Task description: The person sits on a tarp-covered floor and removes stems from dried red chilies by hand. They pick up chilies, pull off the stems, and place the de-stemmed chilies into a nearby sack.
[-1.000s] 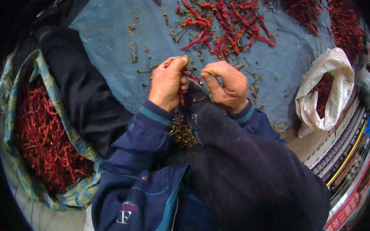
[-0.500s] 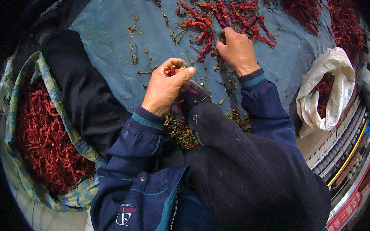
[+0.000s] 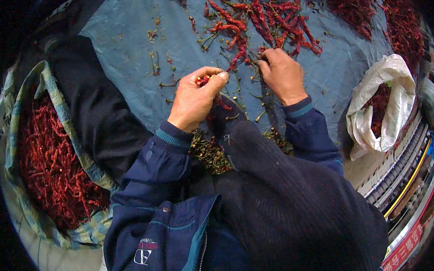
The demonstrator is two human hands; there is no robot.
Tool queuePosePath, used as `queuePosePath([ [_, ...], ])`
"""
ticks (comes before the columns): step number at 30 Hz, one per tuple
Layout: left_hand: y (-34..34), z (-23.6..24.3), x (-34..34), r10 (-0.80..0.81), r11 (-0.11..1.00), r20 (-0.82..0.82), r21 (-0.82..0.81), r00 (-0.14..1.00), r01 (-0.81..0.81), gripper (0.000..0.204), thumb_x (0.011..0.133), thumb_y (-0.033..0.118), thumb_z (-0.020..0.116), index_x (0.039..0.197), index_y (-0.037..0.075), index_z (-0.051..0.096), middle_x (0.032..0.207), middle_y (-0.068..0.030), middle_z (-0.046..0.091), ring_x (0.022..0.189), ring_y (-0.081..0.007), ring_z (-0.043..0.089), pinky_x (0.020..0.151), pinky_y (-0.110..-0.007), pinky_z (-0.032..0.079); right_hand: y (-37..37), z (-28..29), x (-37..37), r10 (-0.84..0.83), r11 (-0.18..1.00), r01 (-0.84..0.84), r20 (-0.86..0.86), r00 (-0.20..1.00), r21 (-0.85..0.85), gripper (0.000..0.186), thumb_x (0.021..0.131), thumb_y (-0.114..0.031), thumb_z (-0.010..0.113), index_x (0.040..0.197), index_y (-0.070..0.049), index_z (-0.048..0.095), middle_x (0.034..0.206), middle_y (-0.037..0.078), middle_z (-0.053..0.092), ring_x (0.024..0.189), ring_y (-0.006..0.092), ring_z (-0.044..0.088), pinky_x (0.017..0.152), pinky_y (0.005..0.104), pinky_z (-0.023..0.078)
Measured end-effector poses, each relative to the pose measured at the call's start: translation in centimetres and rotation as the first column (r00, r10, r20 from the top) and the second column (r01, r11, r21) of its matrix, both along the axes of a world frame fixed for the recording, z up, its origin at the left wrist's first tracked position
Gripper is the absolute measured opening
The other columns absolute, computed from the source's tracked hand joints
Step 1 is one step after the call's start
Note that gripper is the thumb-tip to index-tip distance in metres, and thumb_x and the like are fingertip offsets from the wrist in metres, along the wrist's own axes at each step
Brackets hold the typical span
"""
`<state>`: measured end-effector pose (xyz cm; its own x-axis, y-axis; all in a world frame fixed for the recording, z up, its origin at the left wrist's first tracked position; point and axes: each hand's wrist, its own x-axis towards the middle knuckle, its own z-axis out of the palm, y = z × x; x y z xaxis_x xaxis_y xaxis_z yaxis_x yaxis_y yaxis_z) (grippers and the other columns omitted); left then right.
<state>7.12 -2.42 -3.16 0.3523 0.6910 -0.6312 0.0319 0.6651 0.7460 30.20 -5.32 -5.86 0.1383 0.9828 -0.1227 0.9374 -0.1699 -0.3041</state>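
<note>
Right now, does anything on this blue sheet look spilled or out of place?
Yes, mildly: stems and crumbs lie strewn across the blue sheet left of the loose red chilies, away from the denser stem heap, so they look like stray litter.

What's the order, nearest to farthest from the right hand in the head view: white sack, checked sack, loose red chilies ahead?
1. Loose red chilies: just ahead of the right hand.
2. White sack: off to the right.
3. Checked sack: far over on the left.
</note>
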Motion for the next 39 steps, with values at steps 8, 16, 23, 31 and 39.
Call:
queuePosePath([
  [8, 0.2, 1.3, 1.5, -0.057, 0.806, -0.145, 0.577, 0.988, 0.131, 0.022, 0.091, 0.012, 0.073, 0.110, 0.001, 0.072, 0.097, -0.0116, 0.073, 0.084, -0.0214, 0.070, 0.076, -0.032, 0.054, -0.7, 4.2, -0.9, -0.303, 0.952, 0.183, -0.826, 0.476, -0.244, 0.017, 0.095, -0.015, 0.070, 0.104, -0.001, 0.068, 0.088, 0.002, 0.072, 0.078, 0.0098, 0.066, 0.064, 0.0274, 0.053],
  [16, 0.3, 2.6, 1.8, -0.095, 0.753, -0.365, 0.582, 0.926, 0.307, 0.021, 0.091, 0.015, 0.075, 0.106, 0.001, 0.074, 0.086, -0.0089, 0.074, 0.075, -0.0120, 0.067, 0.070, -0.028, 0.054, -1.0, 4.9, -4.0, -0.438, 0.878, 0.249, -0.896, 0.072, -0.409, 0.016, 0.098, -0.016, 0.066, 0.105, -0.002, 0.068, 0.087, 0.003, 0.069, 0.070, 0.0084, 0.064, 0.058, 0.0235, 0.053],
  [23, 0.2, 2.4, 1.3, -0.135, 0.833, -0.349, 0.466, 0.927, 0.297, 0.020, 0.086, 0.017, 0.074, 0.098, 0.001, 0.074, 0.081, -0.0122, 0.072, 0.072, -0.0183, 0.071, 0.067, -0.031, 0.055, -1.1, 4.6, -3.5, -0.375, 0.927, 0.089, -0.916, 0.141, -0.365, 0.015, 0.097, -0.015, 0.068, 0.101, -0.001, 0.069, 0.084, 0.002, 0.068, 0.072, 0.0102, 0.064, 0.062, 0.0259, 0.053],
  [31, -0.4, 1.7, 2.1, 0.093, 0.995, -0.040, 0.026, 0.995, -0.092, 0.020, 0.092, 0.018, 0.071, 0.097, -0.002, 0.072, 0.078, 0.0000, 0.067, 0.061, -0.0045, 0.054, 0.053, -0.022, 0.043, -1.0, 4.2, -5.3, 0.255, 0.855, 0.085, -0.557, 0.790, 0.512, 0.016, 0.082, -0.004, 0.078, 0.094, -0.002, 0.069, 0.086, 0.012, 0.069, 0.080, 0.0265, 0.069, 0.067, 0.0337, 0.054],
  [39, 0.7, 0.9, -0.8, 0.127, 0.963, 0.127, -0.253, 0.984, -0.092, 0.027, 0.103, 0.033, 0.058, 0.112, 0.008, 0.063, 0.090, -0.0016, 0.068, 0.064, -0.0087, 0.058, 0.057, -0.024, 0.048, 2.5, 0.0, -1.9, -0.028, 0.924, 0.186, -0.425, 0.905, 0.334, 0.030, 0.089, -0.033, 0.074, 0.083, -0.004, 0.070, 0.075, 0.016, 0.068, 0.071, 0.0342, 0.068, 0.065, 0.0423, 0.053],
])
